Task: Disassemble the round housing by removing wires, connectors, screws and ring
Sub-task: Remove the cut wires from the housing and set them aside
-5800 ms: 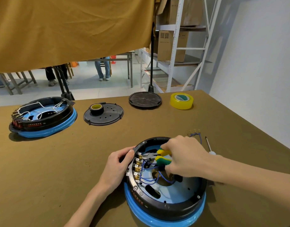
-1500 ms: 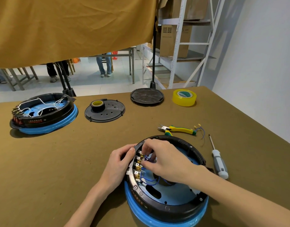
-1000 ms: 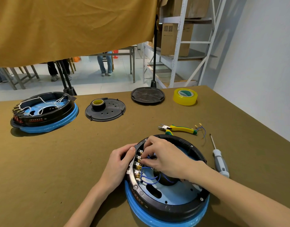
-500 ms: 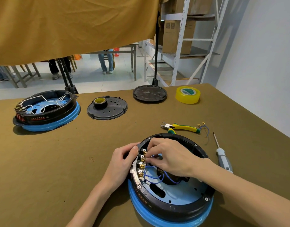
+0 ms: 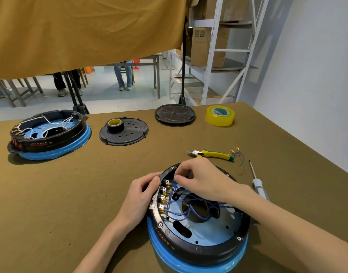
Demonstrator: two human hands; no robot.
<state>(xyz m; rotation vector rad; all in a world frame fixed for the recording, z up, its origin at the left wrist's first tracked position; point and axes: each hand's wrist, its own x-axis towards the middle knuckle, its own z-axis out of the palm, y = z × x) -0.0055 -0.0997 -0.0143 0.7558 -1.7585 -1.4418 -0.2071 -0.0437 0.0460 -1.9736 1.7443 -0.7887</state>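
The round black housing (image 5: 200,247) with a blue base ring sits on the table right in front of me. Blue wires (image 5: 181,203) run from a row of brass connectors (image 5: 164,196) on its left inner wall toward the centre hole. My left hand (image 5: 141,196) grips the housing's left rim. My right hand (image 5: 200,181) reaches inside, its fingertips pinched at the topmost connector. Whether they hold a wire end is hidden by the fingers.
Yellow-handled cutters (image 5: 210,153) and a loose blue wire piece (image 5: 238,154) lie beyond the housing; a screwdriver (image 5: 256,182) lies at its right. A second housing (image 5: 49,134), two black covers (image 5: 124,133) (image 5: 175,114) and yellow tape (image 5: 220,115) stand farther back.
The cutters left my right hand and now lie on the table. My right hand's fingers have crept up the connector row to the top one. My left hand stays on the rim.
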